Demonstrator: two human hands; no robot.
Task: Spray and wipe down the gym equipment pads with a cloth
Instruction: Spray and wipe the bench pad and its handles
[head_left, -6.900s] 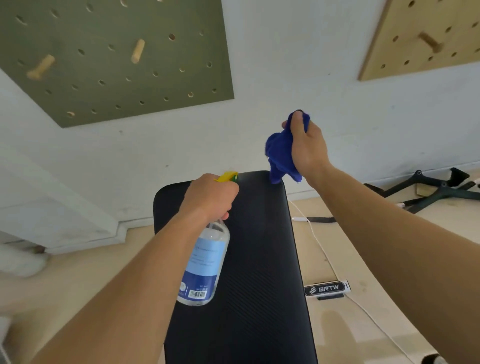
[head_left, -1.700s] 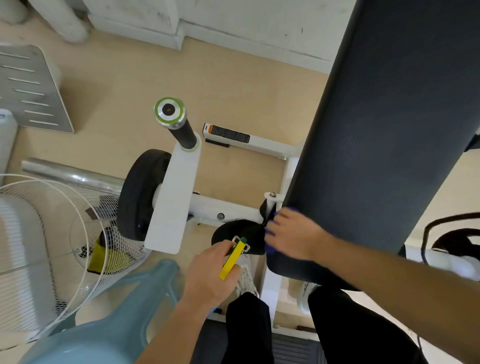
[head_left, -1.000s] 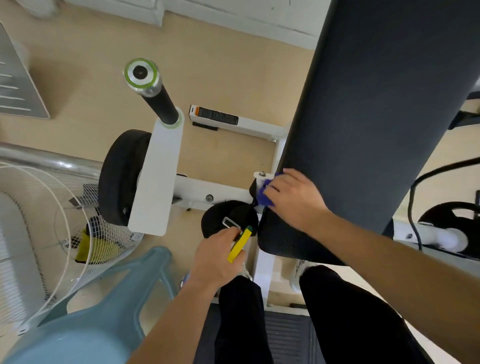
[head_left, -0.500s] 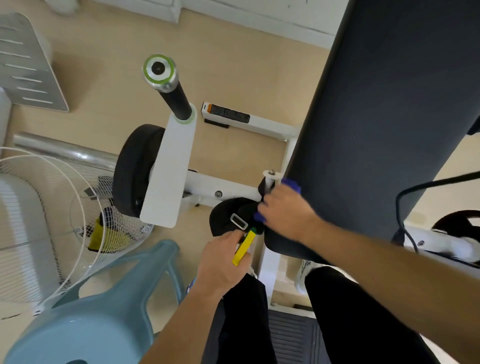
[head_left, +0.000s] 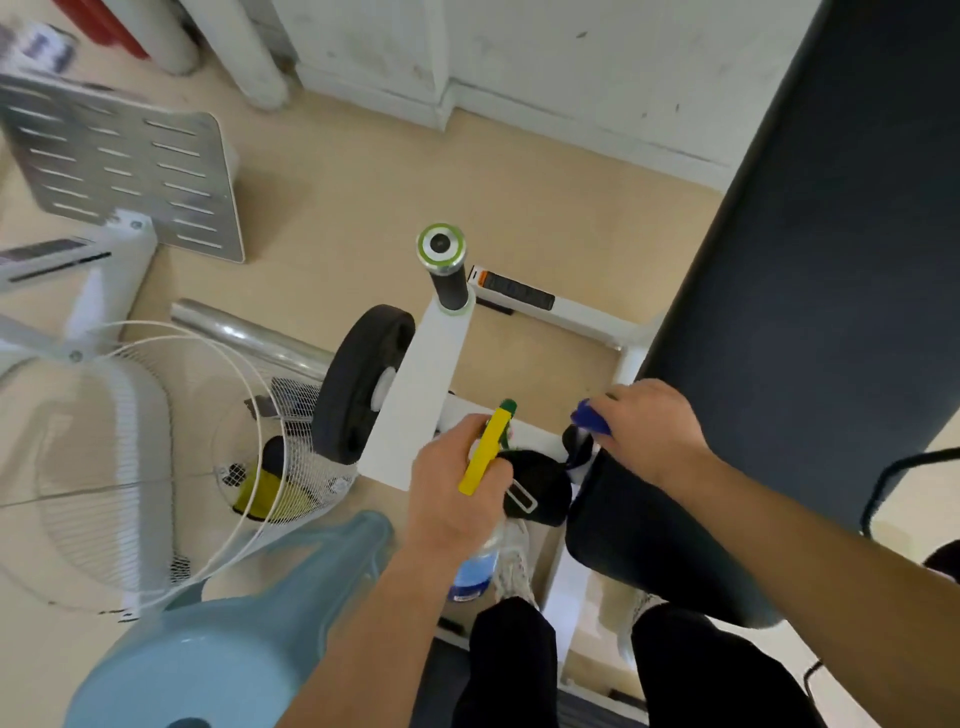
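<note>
A long black bench pad (head_left: 810, 291) runs from the upper right down to my legs. My right hand (head_left: 649, 431) presses a blue cloth (head_left: 589, 420) against the pad's lower left edge; only a corner of the cloth shows past the fingers. My left hand (head_left: 457, 488) grips a spray bottle (head_left: 485, 457) with a yellow trigger and green nozzle, held just left of the pad's near end. The bottle's clear body and blue label hang below my hand.
The bench's white frame (head_left: 431, 374) carries a black weight plate (head_left: 358, 379) and a black grip with a green ring (head_left: 444, 254). A white fan (head_left: 156, 447) and a pale blue stool (head_left: 218, 639) stand at the left. A black cable (head_left: 893, 473) loops at the right.
My right hand with the cloth has slid a little up along the pad's left edge. My left hand has lifted the spray bottle higher, and the view has swung back and to the left.
</note>
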